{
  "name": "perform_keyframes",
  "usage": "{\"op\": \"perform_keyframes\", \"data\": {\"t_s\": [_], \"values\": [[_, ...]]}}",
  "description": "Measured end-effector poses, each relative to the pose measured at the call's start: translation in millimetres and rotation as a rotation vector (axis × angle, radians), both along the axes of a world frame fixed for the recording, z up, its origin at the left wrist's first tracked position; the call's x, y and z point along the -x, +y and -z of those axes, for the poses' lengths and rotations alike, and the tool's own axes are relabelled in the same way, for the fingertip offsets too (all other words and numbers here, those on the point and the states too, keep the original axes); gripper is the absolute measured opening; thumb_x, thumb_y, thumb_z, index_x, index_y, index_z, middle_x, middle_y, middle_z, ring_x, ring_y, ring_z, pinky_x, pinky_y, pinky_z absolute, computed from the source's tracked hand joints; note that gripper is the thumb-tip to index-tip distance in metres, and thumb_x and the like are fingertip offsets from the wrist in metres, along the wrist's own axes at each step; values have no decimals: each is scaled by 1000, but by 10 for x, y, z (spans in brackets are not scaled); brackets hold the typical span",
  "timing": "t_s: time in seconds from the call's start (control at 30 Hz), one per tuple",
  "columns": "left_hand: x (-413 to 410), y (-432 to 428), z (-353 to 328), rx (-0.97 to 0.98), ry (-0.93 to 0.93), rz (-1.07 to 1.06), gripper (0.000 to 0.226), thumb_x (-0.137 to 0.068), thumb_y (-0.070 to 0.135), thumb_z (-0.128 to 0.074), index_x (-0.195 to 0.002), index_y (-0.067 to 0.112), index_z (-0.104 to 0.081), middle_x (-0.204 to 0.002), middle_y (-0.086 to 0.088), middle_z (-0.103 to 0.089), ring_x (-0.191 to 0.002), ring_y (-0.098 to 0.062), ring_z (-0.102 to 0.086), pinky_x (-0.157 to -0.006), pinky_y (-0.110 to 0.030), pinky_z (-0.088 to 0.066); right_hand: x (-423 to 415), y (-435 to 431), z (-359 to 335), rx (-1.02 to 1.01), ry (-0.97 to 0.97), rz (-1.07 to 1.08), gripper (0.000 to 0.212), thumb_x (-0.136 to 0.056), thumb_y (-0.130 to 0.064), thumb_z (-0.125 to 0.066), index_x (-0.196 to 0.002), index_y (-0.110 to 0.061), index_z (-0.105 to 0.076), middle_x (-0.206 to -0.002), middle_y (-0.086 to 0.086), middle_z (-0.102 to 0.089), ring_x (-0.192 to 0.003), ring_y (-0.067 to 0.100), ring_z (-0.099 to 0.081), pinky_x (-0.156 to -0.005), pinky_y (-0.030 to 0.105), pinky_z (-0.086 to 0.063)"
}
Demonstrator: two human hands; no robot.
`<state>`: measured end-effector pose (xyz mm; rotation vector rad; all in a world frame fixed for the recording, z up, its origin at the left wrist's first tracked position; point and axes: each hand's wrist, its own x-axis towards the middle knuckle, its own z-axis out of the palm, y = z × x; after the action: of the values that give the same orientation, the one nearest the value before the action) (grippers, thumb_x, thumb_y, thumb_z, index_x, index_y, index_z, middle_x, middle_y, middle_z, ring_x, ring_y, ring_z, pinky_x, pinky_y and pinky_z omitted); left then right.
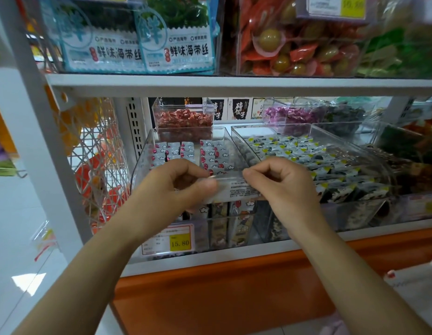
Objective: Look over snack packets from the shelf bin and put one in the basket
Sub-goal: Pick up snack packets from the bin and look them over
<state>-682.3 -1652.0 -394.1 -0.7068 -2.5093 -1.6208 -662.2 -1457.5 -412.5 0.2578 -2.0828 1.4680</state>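
Head view of a shop shelf (210,261) seen from above and in front, with two bare forearms reaching in from the bottom of the frame. Both hands hold one small white packet (234,189) between them, above the shelf's front edge. The left hand (176,187) pinches the packet's left end with curled fingers and thumb. The right hand (282,184) pinches its right end the same way. Small print on the packet faces the camera but is too fine to read.

Directly behind the packet, at the left end of the shelf, is a clear bin (140,170). It is filled with rows of similar silvery packets marked with red dots and clouds. A yellow price tag (180,241) on the bin's front reads 15.80. A second bin (343,134) sits just beside it to the right and holds packets with yellow and black markings. A wire rack (99,151) hangs at the shelf's left end.

The task appears to be at the looking-over stage: one packet is out of the bin and under inspection. No basket can be made out in view, and no packet appears to have been set aside. Choosing a packet and carrying it to the basket remain to be done.
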Motion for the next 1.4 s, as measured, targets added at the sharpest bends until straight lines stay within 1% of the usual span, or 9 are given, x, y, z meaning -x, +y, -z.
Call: {"op": "perform_keyframes", "data": {"t_s": [0.1, 0.27, 0.47, 0.6, 0.7, 0.93, 1.1, 1.23, 1.4], "values": [[9, -23, 19, 41, 17, 11, 39, -59, 54, -62, -92, 34, -61, -93, -4, -66, -72, -14, -67, -60, -21, -56, 5, 56, -46, 64, -118, -71, 17, -83, -15, -67, -66, -16, -70, -69, 5, -69, -67, 21, -68, -63, 36, -59], [8, -10, 13, 34, 43, 22, 26, -69, 47, -59, -95, 44, -59, -98, 1, -65, -70, -10, -66, -56, -15, -51, 12, 180, -112, 216, -311, -267, 15, -82, -7, -64, -69, -9, -71, -67, 4, -72, -65, 16, -70, -50, 25, -56], [66, 74, 98, 27, 123, -80, 16, -89, 31, -54, -101, 28, -64, -83, 6, -67, -73, -4, -65, -54, -11, -48, 49, 137, -23, 297, -197, -246, 16, -83, -20, -63, -73, -17, -75, -76, 6, -74, -70, 19, -72, -55, 24, -58], [111, 150, 113, -40, 125, -167, 26, -91, 32, -52, -87, 10, -65, -86, -17, -67, -81, -33, -64, -76, -48, -55, 30, 107, -27, 157, -127, -270, 34, -65, -45, -70, -98, -39, -69, -105, -4, -71, -94, 14, -69, -81, 29, -55], [113, 229, 102, -71, 175, -185, 20, -93, 33, -48, -80, 31, -63, -77, 0, -66, -71, -17, -62, -62, -30, -54, 44, 93, -46, 83, -28, -159, 28, -76, -26, -71, -100, -38, -64, -94, -13, -71, -86, 11, -70, -76, 26, -57], [259, 323, 324, 793, 351, -310, 46, -95, 49, -31, -127, 27, -54, -134, 1, -41, -124, -24, -24, -102, -40, -23, 125, 181, -31, 270, 22, 124, 21, -81, -21, -70, -90, -31, -55, -88, 4, -59, -69, 13, -67, -64, 24, -58], [248, 339, 400, 773, 386, -295, 39, -91, 52, -40, -110, 27, -63, -124, 3, -44, -118, -22, -26, -98, -39, -24, 180, 120, -44, 39, 61, 217, 21, -81, -24, -70, -88, -15, -52, -78, 5, -54, -78, 30, -61, -70, 41, -55], [208, 305, 338, 580, 282, -243, 11, -80, 45, -62, -76, 36, -57, -105, 10, -41, -105, -17, -27, -86, -33, -25, 249, 65, -98, -227, 104, 198, 24, -79, -27, -72, -94, -16, -57, -78, -15, -50, -71, -2, -50, -61, 7, -37], [171, 247, 314, 478, 311, -225, 27, -75, 33, -72, -62, 41, -50, -100, 10, -43, -97, -12, -26, -81, -28, -23, 317, -110, -97, -674, 65, 153, 44, -73, -44, -72, -107, -16, -63, -80, -19, -40, -87, 6, -38, -75, 23, -26]]}}
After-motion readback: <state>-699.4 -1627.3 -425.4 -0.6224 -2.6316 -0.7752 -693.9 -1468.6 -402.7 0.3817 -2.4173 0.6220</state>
